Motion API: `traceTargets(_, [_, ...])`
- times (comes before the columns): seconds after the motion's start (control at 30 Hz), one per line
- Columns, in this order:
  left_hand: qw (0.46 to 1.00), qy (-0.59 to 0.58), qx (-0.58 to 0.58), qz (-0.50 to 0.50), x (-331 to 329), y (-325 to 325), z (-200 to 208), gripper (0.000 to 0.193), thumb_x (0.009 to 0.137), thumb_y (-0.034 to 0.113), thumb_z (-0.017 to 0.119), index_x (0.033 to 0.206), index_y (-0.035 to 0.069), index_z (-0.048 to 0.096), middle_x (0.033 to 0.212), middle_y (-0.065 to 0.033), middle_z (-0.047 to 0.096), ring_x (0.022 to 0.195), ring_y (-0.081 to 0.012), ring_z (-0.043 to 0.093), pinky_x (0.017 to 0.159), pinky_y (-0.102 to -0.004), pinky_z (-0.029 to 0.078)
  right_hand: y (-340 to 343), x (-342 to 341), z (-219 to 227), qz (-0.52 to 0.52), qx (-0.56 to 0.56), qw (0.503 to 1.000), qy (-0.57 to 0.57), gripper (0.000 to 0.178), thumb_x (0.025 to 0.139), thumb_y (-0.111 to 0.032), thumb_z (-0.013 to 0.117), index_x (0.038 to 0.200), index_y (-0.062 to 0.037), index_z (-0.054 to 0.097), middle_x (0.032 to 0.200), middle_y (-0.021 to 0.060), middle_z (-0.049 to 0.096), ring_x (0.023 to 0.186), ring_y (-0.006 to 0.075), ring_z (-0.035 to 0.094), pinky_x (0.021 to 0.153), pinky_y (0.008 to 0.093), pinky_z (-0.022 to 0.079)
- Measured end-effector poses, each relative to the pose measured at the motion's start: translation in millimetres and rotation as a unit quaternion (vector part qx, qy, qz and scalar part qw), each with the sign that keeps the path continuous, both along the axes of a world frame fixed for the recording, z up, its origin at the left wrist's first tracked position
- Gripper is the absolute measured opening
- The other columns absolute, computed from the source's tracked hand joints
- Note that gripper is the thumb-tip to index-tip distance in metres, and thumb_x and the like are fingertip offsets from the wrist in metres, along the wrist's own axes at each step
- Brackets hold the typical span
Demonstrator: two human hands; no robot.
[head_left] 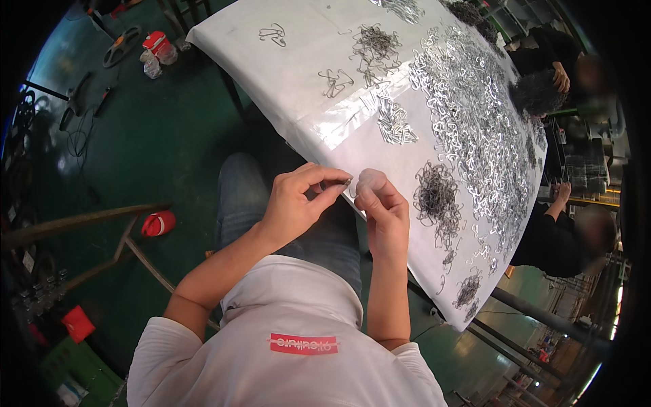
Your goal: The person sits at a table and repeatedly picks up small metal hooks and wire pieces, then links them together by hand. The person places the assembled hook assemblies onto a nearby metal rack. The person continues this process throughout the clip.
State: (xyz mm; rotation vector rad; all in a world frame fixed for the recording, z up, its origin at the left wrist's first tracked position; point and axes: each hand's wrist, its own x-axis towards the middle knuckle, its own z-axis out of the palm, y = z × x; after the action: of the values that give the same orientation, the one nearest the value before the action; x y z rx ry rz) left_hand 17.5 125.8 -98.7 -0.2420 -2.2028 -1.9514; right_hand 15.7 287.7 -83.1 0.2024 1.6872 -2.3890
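Over the near edge of a white-covered table, my two hands are raised close together. The thumb and forefinger of my left hand pinch a small metal piece, mostly hidden by the fingertips. My right hand is just beside it, its fingers curled to the thumb and slightly blurred; whatever they hold cannot be made out. Right of that hand lies a tangled heap of dark wire hooks. Beyond my hands sits a small pile of flat silver pieces.
A broad spread of shiny bent hooks covers the table's right side. More dark hooks lie farther back. Two people in dark clothes, one with a hand over a dark heap, work along the far side. A wooden frame stands at left.
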Motion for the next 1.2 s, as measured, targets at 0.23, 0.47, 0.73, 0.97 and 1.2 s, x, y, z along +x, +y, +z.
traceTargets(0.23, [1.0, 0.022, -0.014, 0.003, -1, 8, -1, 0.024, 0.078, -0.003, 0.069, 0.101, 0.005, 0.07, 0.088, -0.0061, 0.07, 0.073, -0.0143, 0.064, 0.063, -0.0261, 0.051, -6, 0, -6, -0.031, 0.028, 0.997, 0.068, 0.004, 0.087, -0.001, 0.064, 0.09, -0.0024, 0.061, 0.105, 0.0022, 0.051, 0.093, 0.0104, 0.051, 0.081, 0.0239, 0.043])
traceTargets(0.47, [0.997, 0.054, -0.047, 0.015, -22, 14, -14, 0.025, 0.079, -0.004, 0.067, 0.104, 0.003, 0.068, 0.091, -0.0096, 0.068, 0.077, -0.0199, 0.065, 0.064, -0.0301, 0.052, -1, 0, -16, -0.089, 0.085, 0.981, 0.153, 0.009, 0.084, 0.0, 0.067, 0.09, -0.0014, 0.061, 0.105, 0.0049, 0.049, 0.089, 0.0109, 0.051, 0.079, 0.0241, 0.043])
traceTargets(0.73, [0.88, 0.249, -0.404, -0.028, -173, 37, -80, 0.037, 0.085, 0.003, 0.055, 0.121, 0.003, 0.058, 0.125, -0.0097, 0.058, 0.119, -0.0268, 0.05, 0.097, -0.0399, 0.04, 5, 3, -15, -0.094, 0.111, 0.977, 0.153, 0.009, 0.082, -0.001, 0.069, 0.088, -0.0018, 0.063, 0.101, 0.0057, 0.051, 0.083, 0.012, 0.048, 0.077, 0.025, 0.042])
traceTargets(0.97, [0.784, 0.128, -0.606, -0.045, -152, 52, -83, 0.04, 0.084, 0.007, 0.055, 0.124, 0.004, 0.056, 0.118, -0.008, 0.059, 0.114, -0.0246, 0.05, 0.093, -0.0413, 0.037, 10, 4, -19, -0.097, 0.126, 0.975, 0.155, 0.009, 0.081, -0.001, 0.069, 0.088, -0.0026, 0.063, 0.099, 0.0053, 0.051, 0.082, 0.0131, 0.046, 0.076, 0.0255, 0.04])
traceTargets(1.2, [0.909, 0.071, -0.411, -0.021, -166, 26, -68, 0.014, 0.079, 0.013, 0.065, 0.091, 0.008, 0.07, 0.1, -0.0033, 0.062, 0.101, -0.0239, 0.053, 0.085, -0.0381, 0.043, 16, 4, -22, -0.094, 0.132, 0.974, 0.16, 0.008, 0.081, -0.002, 0.069, 0.086, -0.0027, 0.062, 0.098, 0.0048, 0.051, 0.08, 0.0125, 0.046, 0.075, 0.0249, 0.04])
